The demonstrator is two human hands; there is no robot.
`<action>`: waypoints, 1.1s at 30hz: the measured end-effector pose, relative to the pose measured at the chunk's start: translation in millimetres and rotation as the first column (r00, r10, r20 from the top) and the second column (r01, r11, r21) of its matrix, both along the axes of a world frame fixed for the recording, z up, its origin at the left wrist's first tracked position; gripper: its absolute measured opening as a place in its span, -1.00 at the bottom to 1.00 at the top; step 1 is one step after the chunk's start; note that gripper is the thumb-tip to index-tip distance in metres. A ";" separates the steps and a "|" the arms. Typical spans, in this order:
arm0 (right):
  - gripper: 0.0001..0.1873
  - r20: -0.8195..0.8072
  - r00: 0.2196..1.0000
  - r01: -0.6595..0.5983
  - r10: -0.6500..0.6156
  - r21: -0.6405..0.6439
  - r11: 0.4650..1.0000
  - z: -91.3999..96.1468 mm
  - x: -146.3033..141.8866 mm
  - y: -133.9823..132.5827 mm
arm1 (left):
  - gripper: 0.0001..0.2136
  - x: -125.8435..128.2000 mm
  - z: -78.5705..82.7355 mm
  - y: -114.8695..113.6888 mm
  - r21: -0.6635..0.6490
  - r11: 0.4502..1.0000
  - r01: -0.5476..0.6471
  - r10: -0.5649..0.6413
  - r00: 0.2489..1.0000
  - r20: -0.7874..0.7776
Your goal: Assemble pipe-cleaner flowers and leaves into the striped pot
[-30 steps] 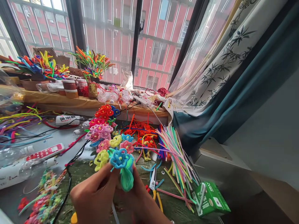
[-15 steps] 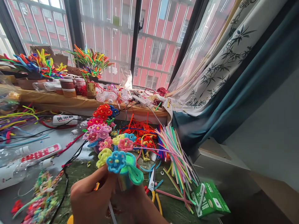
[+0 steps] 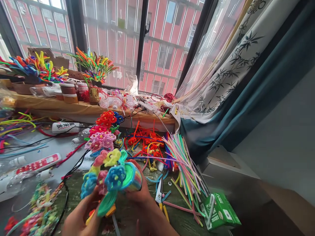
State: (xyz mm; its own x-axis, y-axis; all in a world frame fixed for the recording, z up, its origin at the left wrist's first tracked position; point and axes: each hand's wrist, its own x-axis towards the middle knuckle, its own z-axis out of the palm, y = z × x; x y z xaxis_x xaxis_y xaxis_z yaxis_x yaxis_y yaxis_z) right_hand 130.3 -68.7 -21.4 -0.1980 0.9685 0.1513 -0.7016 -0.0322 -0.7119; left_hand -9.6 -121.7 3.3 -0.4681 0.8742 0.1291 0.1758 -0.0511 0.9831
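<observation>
My right hand [image 3: 144,196] is wrapped around a small striped pot [image 3: 137,181] with a green top, tilted to the left. Fuzzy pipe-cleaner flowers lean out of the pot: a blue one [image 3: 115,177] in front, with yellow, pink and another blue one around it. Below them hangs a green looped leaf [image 3: 107,201]. My left hand [image 3: 82,213] is closed about the lower left of these flowers, its thumb next to the leaf; its fingertips are partly hidden. Behind them stands a bunch of pink and red flowers [image 3: 103,139].
Scissors [image 3: 159,191] lie right of my hands, near a sheaf of pastel pipe cleaners [image 3: 183,160] and a green milk carton [image 3: 221,211]. Plastic bottles, a pink-and-white power strip [image 3: 39,164] and black cables [image 3: 67,186] occupy the left. Jars [image 3: 70,93] line the windowsill.
The pot has turned and tilted, and its flowers have swung left and down. My left hand has moved down and left, while more of my right hand shows around the pot.
</observation>
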 end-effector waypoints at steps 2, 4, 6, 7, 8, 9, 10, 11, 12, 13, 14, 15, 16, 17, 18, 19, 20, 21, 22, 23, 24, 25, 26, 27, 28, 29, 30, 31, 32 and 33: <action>-0.08 0.025 0.999 0.047 -0.047 -0.008 0.999 -2.0 -2.1 -1.0 | -0.32 -3.1 -4.7 0.3 -0.076 0.988 0.133 -0.120 0.981 0.151; -0.12 0.078 0.990 0.115 -0.114 -0.011 0.993 -3.7 -1.7 -1.1 | -0.30 0.2 -6.8 -2.2 -0.138 0.966 0.221 -0.185 0.955 0.232; -0.15 0.178 0.970 0.163 -0.165 0.025 0.986 -4.2 1.6 1.3 | -0.31 6.5 -7.9 -3.6 -0.150 0.967 0.206 -0.165 0.954 0.251; -0.17 0.242 0.954 0.170 -0.178 0.054 0.984 -4.1 4.0 3.4 | -0.32 9.3 -8.3 -2.7 -0.138 0.973 0.184 -0.146 0.958 0.245; -0.19 0.309 0.932 0.169 -0.188 0.086 0.982 -4.0 6.7 5.8 | -0.34 11.4 -8.4 -0.6 -0.121 0.978 0.168 -0.137 0.963 0.234; -0.20 0.373 0.906 0.168 -0.200 0.117 0.979 -4.0 9.5 8.1 | -0.37 12.7 -8.3 2.8 -0.110 0.978 0.180 -0.152 0.963 0.221; -0.21 0.432 0.875 0.168 -0.217 0.150 0.974 -4.1 12.0 10.2 | -0.39 13.3 -8.1 7.2 -0.106 0.973 0.205 -0.180 0.961 0.210; -0.23 0.480 0.844 0.171 -0.238 0.181 0.969 -4.4 14.2 11.8 | -0.41 13.7 -7.8 12.0 -0.102 0.966 0.238 -0.214 0.955 0.204; -0.26 0.515 0.819 0.169 -0.255 0.208 0.963 -4.7 15.9 12.8 | -0.43 14.0 -7.6 16.8 -0.103 0.957 0.271 -0.247 0.948 0.198; -0.32 0.538 0.803 0.157 -0.257 0.225 0.961 -5.0 17.2 13.2 | -0.46 14.5 -7.8 21.1 -0.083 0.962 0.261 -0.241 0.951 0.193; -0.40 0.553 0.796 0.136 -0.246 0.233 0.963 -5.1 18.2 13.2 | -0.47 15.5 -8.6 24.6 -0.071 0.963 0.260 -0.243 0.952 0.186; -0.48 0.562 0.794 0.113 -0.232 0.238 0.965 -5.1 18.7 12.9 | -0.47 16.7 -9.9 27.0 -0.062 0.965 0.253 -0.239 0.955 0.176; -0.52 0.573 0.788 0.101 -0.227 0.243 0.965 -5.0 19.1 12.3 | -0.47 18.0 -11.8 28.3 -0.059 0.968 0.245 -0.233 0.959 0.164; -0.51 0.587 0.773 0.111 -0.240 0.247 0.963 -4.9 19.2 11.7 | -0.47 19.0 -14.3 28.5 -0.063 0.968 0.244 -0.232 0.961 0.154; -0.47 0.608 0.747 0.139 -0.268 0.252 0.958 -5.1 19.0 11.2 | -0.46 19.5 -17.2 27.8 -0.066 0.968 0.240 -0.230 0.963 0.141; -0.40 0.631 0.715 0.177 -0.302 0.254 0.951 -5.6 18.6 10.7 | -0.44 19.0 -20.4 26.6 -0.062 0.971 0.232 -0.223 0.967 0.121; -0.33 0.651 0.685 0.209 -0.325 0.252 0.945 -6.7 18.0 10.3 | -0.44 17.4 -24.0 25.1 -0.057 0.975 0.215 -0.211 0.974 0.078; -0.28 0.665 0.668 0.228 -0.334 0.245 0.942 -8.5 17.0 9.9 | -0.44 14.6 -27.8 23.7 -0.043 0.980 0.193 -0.193 0.981 0.002; -0.27 0.671 0.663 0.229 -0.332 0.240 0.943 -10.8 15.8 9.6 | -0.45 10.8 -31.9 22.5 -0.017 0.985 0.170 -0.171 0.979 -0.112; -0.28 0.670 0.668 0.214 -0.324 0.243 0.946 -13.6 14.4 9.4 | -0.47 6.4 -36.3 21.8 0.019 0.988 0.156 -0.146 0.956 -0.256; -0.30 0.668 0.672 0.197 -0.320 0.255 0.947 -16.7 12.7 9.2 | -0.48 1.7 -40.9 21.7 0.064 0.987 0.150 -0.111 0.905 -0.411; -0.32 0.668 0.669 0.193 -0.327 0.269 0.944 -19.8 11.1 8.9 | -0.50 -2.6 -45.4 22.3 0.113 0.978 0.177 -0.087 0.831 -0.550; -0.36 0.670 0.659 0.205 -0.343 0.279 0.938 -22.6 9.4 8.5 | -0.52 -5.9 -49.8 23.5 0.138 0.964 0.225 -0.080 0.746 -0.661; -0.38 0.673 0.647 0.223 -0.360 0.284 0.932 -25.0 8.0 7.9 | -0.54 -8.0 -53.8 25.2 0.141 0.956 0.256 -0.071 0.671 -0.738; -0.38 0.674 0.638 0.242 -0.373 0.284 0.928 -26.7 6.8 6.8 | -0.53 -8.8 -56.9 27.2 0.142 0.954 0.265 -0.053 0.612 -0.789; -0.38 0.674 0.633 0.257 -0.381 0.281 0.924 -27.6 6.2 5.1 | -0.50 -8.3 -59.2 29.3 0.158 0.952 0.261 -0.023 0.576 -0.817; -0.38 0.672 0.634 0.263 -0.383 0.278 0.924 -27.7 6.2 2.8 | -0.48 -7.0 -60.3 31.3 0.170 0.952 0.255 0.000 0.553 -0.833; -0.37 0.671 0.639 0.259 -0.376 0.272 0.927 -27.1 7.1 -0.4 | -0.47 -5.3 -60.4 32.9 0.186 0.951 0.248 0.023 0.541 -0.841; -0.35 0.675 0.644 0.251 -0.361 0.259 0.933 -25.8 9.0 -4.3 | -0.49 -3.5 -59.5 34.0 0.200 0.948 0.248 0.039 0.532 -0.846; -0.32 0.683 0.646 0.245 -0.341 0.237 0.940 -24.0 12.1 -8.9 | -0.52 -2.0 -57.7 34.5 0.209 0.944 0.255 0.047 0.525 -0.850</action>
State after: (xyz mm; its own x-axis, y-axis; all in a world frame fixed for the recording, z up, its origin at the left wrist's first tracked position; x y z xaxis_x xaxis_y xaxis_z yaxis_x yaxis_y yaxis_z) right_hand 142.4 -77.6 -45.4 -0.0005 0.9799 0.1993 0.0537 0.1990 -0.9785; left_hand -11.7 -87.2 -54.4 0.0822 0.7613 0.6431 0.8778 -0.3609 0.3151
